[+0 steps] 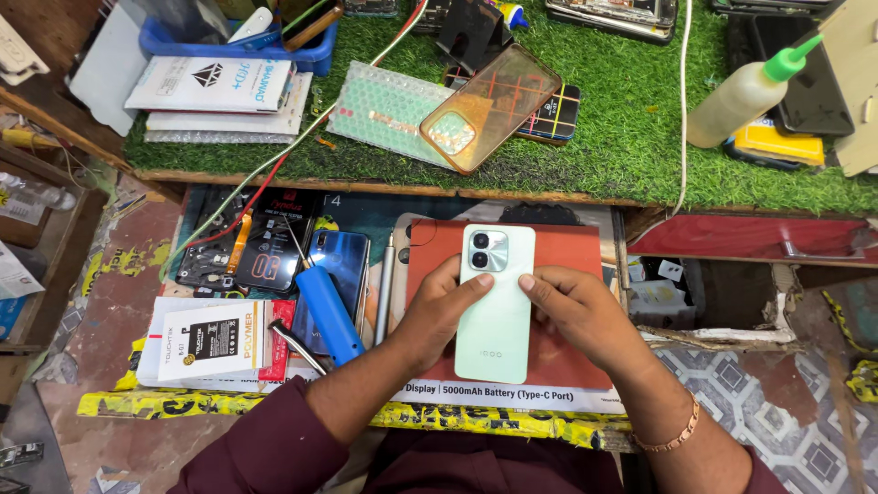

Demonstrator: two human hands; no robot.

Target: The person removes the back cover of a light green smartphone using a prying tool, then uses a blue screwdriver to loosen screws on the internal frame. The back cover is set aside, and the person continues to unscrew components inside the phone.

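Lying face down on a rust-red mat (567,252) near the front edge of the counter (128,302), a pale green phone (495,316) is gripped from both sides. It is clasped by the left hand (437,306) along its left edge, thumb laid on the back, and by the right hand (576,306) along its right edge, fingertips pressed to the glass; whether it is lifted slightly off the mat cannot be told. Just left of the mat a blue-handled screwdriver (326,316) is laid across a dark blue phone (340,265), with a white battery box (212,340) beyond it. On the green turf shelf (622,137) behind, an orange clear case (489,108) and a green-capped squeeze bottle (748,93) are seen.
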